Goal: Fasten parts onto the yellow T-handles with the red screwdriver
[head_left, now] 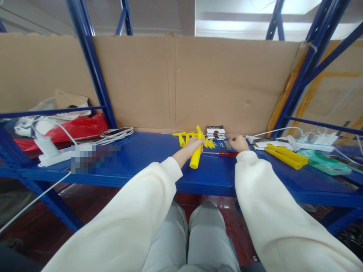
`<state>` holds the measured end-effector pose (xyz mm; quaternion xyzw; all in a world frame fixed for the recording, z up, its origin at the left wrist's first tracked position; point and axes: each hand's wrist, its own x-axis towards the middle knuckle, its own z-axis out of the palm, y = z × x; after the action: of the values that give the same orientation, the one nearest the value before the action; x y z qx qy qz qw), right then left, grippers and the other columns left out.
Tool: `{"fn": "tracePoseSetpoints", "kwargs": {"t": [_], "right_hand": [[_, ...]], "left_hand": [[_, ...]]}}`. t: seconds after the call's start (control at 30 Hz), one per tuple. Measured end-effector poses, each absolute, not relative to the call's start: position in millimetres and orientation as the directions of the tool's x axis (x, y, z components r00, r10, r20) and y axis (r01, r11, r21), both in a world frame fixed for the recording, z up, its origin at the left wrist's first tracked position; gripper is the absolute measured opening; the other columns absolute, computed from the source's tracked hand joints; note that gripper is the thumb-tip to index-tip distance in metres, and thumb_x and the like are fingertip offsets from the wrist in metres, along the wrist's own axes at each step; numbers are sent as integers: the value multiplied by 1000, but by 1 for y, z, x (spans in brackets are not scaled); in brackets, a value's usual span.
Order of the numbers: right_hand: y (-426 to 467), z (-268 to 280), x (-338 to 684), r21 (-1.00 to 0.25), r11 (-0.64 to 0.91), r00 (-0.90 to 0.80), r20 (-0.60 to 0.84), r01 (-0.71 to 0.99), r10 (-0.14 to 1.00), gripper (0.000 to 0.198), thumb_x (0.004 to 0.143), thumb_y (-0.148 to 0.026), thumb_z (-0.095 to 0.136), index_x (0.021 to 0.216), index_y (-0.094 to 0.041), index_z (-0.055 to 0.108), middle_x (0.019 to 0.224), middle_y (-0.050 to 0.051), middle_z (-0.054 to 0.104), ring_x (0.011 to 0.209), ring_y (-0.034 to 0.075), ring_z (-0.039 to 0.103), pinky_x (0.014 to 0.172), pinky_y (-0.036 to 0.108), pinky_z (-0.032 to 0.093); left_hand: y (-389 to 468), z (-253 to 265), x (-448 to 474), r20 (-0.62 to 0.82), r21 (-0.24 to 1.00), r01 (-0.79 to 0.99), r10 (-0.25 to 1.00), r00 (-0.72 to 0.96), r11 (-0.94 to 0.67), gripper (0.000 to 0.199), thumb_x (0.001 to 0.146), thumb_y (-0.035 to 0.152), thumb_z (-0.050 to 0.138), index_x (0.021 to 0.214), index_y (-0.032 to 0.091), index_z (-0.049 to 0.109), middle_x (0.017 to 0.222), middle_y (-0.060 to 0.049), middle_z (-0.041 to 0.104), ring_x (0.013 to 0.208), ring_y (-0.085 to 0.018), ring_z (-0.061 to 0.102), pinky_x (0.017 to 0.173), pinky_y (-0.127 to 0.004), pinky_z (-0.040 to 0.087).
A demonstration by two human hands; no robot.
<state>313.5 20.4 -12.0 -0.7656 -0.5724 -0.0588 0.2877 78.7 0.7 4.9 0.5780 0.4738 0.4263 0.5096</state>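
Where the left hand [195, 144] closes: around a yellow tubular piece [194, 161], whose wide round end faces the person while its narrow end points to the back; whether it touches the counter [159, 153] cannot be told.
Right hand [239, 143]: fingers bent, low over the counter, just beside a small greyish flat piece [227, 145]; whether it grips anything cannot be told.
Red-handled screwdriver [228, 154]: lying flat between the hands, shaft toward the left one.
Other yellow pieces [181, 140]: lying close around the left hand, on both sides.
Black-and-white stack [215, 133]: behind the screwdriver, near the upright cardboard [136, 83].
Rightward: two long yellow pieces [283, 156] side by side, next to a green packet [324, 162].
Far left: a white power strip [66, 154], with a red bag [82, 126] behind it.
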Motion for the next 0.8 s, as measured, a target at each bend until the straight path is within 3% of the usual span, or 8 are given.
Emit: {"fn": "tracePoseSetpoints", "kwargs": {"t": [0.23, 0.37, 0.53, 0.67, 0.8], "right_hand": [[17, -10, 309, -366, -180, 325, 383, 913, 865, 32, 86, -18, 54, 101, -18, 82, 106, 15, 79, 104, 28, 73, 82, 29, 54], [14, -10, 306, -363, -181, 320, 370, 914, 872, 32, 86, -20, 54, 102, -18, 82, 105, 15, 79, 103, 28, 74, 80, 28, 54], [13, -10, 304, -356, -180, 311, 357, 917, 881, 30, 85, -21, 56, 100, -18, 83, 102, 16, 80, 101, 28, 74, 78, 28, 54], [16, -10, 307, -364, -153, 292, 366, 919, 884, 29, 84, -21, 58, 97, -16, 82, 95, 15, 79, 94, 27, 74, 77, 28, 53], [22, -11, 317, -368, -71, 193, 307, 927, 932, 22, 80, -20, 61, 87, -16, 82, 84, 10, 79, 85, 23, 73, 74, 26, 52]], "left_hand": [[8, 12, 134, -61, 998, 14, 962, 266, 60, 21, 73, 2, 58, 61, 18, 55, 46, 0, 50, 49, -14, 53, 57, -27, 46], [12, 9, 154, -104, 989, -83, 968, 229, 126, 23, 75, -3, 56, 67, 18, 58, 48, 1, 51, 52, -14, 55, 58, -27, 49], [19, 7, 151, -152, 983, -73, 964, 217, 171, 19, 82, -2, 56, 75, 15, 62, 49, 1, 53, 51, -14, 58, 56, -25, 51], [26, 13, 124, -130, 988, -53, 969, 211, 144, 22, 83, 0, 56, 97, 12, 67, 62, -4, 66, 57, -16, 66, 58, -26, 55], [31, 18, 79, 56, 997, 50, 986, 155, -64, 54, 81, -3, 58, 132, 14, 54, 96, -8, 74, 54, -10, 65, 52, -20, 52]]}}
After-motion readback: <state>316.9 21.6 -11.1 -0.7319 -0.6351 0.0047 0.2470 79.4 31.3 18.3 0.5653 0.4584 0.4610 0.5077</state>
